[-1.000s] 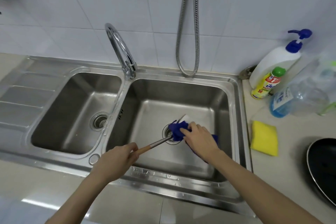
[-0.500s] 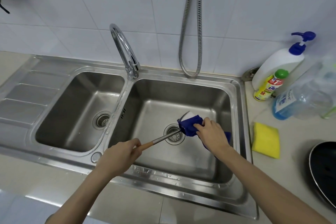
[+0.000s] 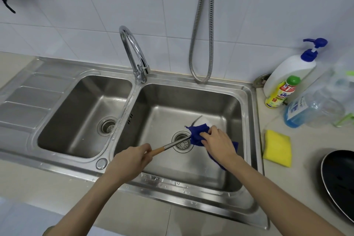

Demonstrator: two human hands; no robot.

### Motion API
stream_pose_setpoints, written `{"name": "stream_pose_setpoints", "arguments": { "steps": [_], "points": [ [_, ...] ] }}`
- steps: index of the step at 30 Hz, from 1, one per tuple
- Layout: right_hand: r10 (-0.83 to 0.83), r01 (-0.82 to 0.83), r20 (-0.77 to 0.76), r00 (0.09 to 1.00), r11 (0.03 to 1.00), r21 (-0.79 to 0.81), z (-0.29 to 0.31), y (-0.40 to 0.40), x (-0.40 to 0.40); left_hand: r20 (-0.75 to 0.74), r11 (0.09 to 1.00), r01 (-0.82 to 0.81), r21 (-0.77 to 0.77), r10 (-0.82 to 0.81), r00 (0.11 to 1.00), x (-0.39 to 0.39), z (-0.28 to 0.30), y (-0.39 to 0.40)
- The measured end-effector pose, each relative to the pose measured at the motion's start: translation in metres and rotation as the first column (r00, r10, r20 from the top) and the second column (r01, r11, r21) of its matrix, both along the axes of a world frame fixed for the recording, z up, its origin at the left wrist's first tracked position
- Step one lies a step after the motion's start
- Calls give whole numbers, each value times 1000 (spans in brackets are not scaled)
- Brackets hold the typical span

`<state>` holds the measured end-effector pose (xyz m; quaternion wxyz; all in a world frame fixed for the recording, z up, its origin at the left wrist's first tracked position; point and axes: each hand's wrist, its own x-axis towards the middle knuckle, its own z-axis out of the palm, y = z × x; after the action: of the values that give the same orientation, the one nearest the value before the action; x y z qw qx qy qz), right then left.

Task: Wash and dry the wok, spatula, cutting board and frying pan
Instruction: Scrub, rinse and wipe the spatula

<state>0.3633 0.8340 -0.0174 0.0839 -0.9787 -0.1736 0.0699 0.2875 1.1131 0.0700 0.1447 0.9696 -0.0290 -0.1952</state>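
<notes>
Over the right basin of the steel sink, my left hand grips the wooden handle of the spatula. Its metal shaft runs up and to the right, above the drain. My right hand holds a blue cloth wrapped round the spatula's blade, so only a pale tip of the blade shows beyond the cloth. A black frying pan lies on the counter at the right edge, partly cut off. The wok and the cutting board are out of view.
A chrome tap stands between the two basins, and a metal hose hangs on the tiled wall. A yellow sponge lies right of the sink. Behind it stand a white pump bottle, a yellow bottle and a clear bottle of blue liquid.
My right hand and the cloth have slid along the spatula toward the blade tip, away from the drain. My left hand keeps its grip on the handle.
</notes>
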Motion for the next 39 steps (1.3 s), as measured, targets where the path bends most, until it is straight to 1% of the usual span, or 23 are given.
{"name": "stream_pose_setpoints", "arguments": {
  "steps": [2, 4, 6, 8, 9, 12, 14, 15, 18, 19, 21, 23, 25, 28, 29, 30, 32, 33, 35, 37, 38, 39],
  "points": [
    [33, -33, 8, 999, 999, 43, 3, 8, -4, 8, 1000, 9, 9, -9, 1000, 4, 2, -2],
    [12, -13, 59, 998, 1000, 22, 8, 4, 2, 17, 1000, 21, 3, -21, 1000, 5, 7, -3],
    [-75, 78, 122, 990, 997, -16, 14, -7, 17, 22, 999, 54, 1, -54, 998, 5, 13, -4],
    [-141, 146, 170, 975, 989, -13, 23, -15, 29, 24, 997, 74, -19, -74, 997, 4, 18, -7],
    [-127, 132, 177, 976, 991, -16, 26, -15, 32, 29, 996, 74, -41, -73, 997, 5, 19, -9],
    [41, -41, 153, 987, 999, -1, 28, -3, 25, 32, 995, 43, -88, -40, 999, 6, 22, -12],
    [122, -119, 153, 981, 992, -31, 29, -7, 21, 10, 995, 36, -88, -35, 999, 2, 22, -9],
    [124, -116, 158, 980, 991, -60, 31, -13, 22, 1, 995, 34, -90, -34, 999, 0, 22, -8],
    [18, 4, 189, 982, 993, -115, 32, -28, 26, 1, 994, 30, -102, -30, 1000, -4, 22, -8],
    [8, 13, 189, 982, 994, -112, 32, -25, 24, 4, 994, 26, -108, -26, 1000, -2, 22, -9],
    [56, -45, 166, 985, 997, -67, 31, -9, 17, 18, 995, 28, -99, -26, 999, 2, 21, -11],
    [94, -86, 156, 983, 995, -56, 30, -1, 13, 48, 995, 36, -90, -32, 998, 5, 19, -7],
    [40, -28, 160, 986, 997, -79, 31, -11, 19, 53, 993, 33, -118, -27, 998, 2, 18, 0],
    [-148, 173, 164, 975, 973, -150, 30, -41, 33, -9, 990, -17, -138, 16, 1000, -2, 15, 13],
    [-227, 247, 148, 963, 960, -130, 29, -51, 34, -33, 984, -58, -168, 53, 998, -1, 14, 18],
    [-312, 320, 112, 943, 946, -57, 28, -59, 34, -54, 971, -108, -212, 99, 994, -1, 13, 21],
    [-442, 440, -30, 897, 881, 173, 24, -68, 31, -138, 914, -226, -336, 189, 972, -2, 11, 24],
    [-455, 462, -97, 885, 835, 298, 22, -67, 28, -217, 858, -304, -413, 232, 948, -2, 9, 23],
    [-455, 461, -152, 877, 712, 529, 19, -55, 24, -375, 718, -449, -531, 275, 885, -1, 5, 18],
    [-463, 438, -168, 870, 572, 693, 24, -32, 18, -480, 623, -528, -577, 265, 837, 2, 4, 10],
    [-464, 415, -148, 873, 550, 725, 28, -20, 15, -531, 587, -557, -588, 239, 813, 3, 4, 7],
    [-448, 381, -114, 887, 569, 728, 34, -9, 11, -578, 559, -576, -597, 198, 791, 3, 5, 3]
  ]
}}
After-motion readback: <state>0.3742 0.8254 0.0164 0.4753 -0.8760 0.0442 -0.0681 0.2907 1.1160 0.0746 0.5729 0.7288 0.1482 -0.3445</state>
